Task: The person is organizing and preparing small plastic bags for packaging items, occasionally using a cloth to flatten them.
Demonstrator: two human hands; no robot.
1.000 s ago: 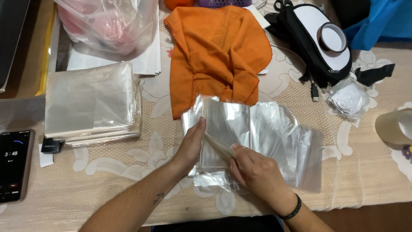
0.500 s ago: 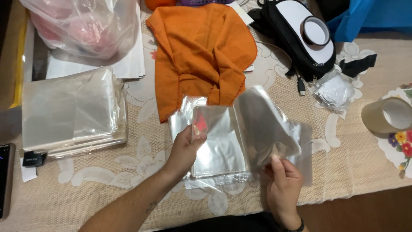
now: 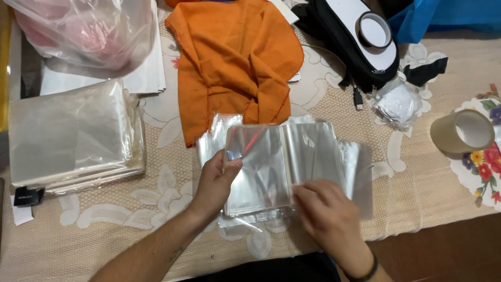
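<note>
— Now, left hand (image 3: pixel 216 180)?
— Fingers pinching the clear plastic bag stack (image 3: pixel 261 167) on the lace-patterned table (image 3: pixel 104 235).
— Right hand (image 3: pixel 326 216)?
— Palm down, fingers curled, lifting the top bag's edge.

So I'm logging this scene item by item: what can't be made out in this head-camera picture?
- Clear plastic bags between left hand and right hand: number of layers unreadable, they overlap and glare.
- Pink contents of crumpled plastic sack: blurred by film, cut by top edge.
- Blue sheet: cut off by top edge.
- Small black tag: too small to identify.
</note>
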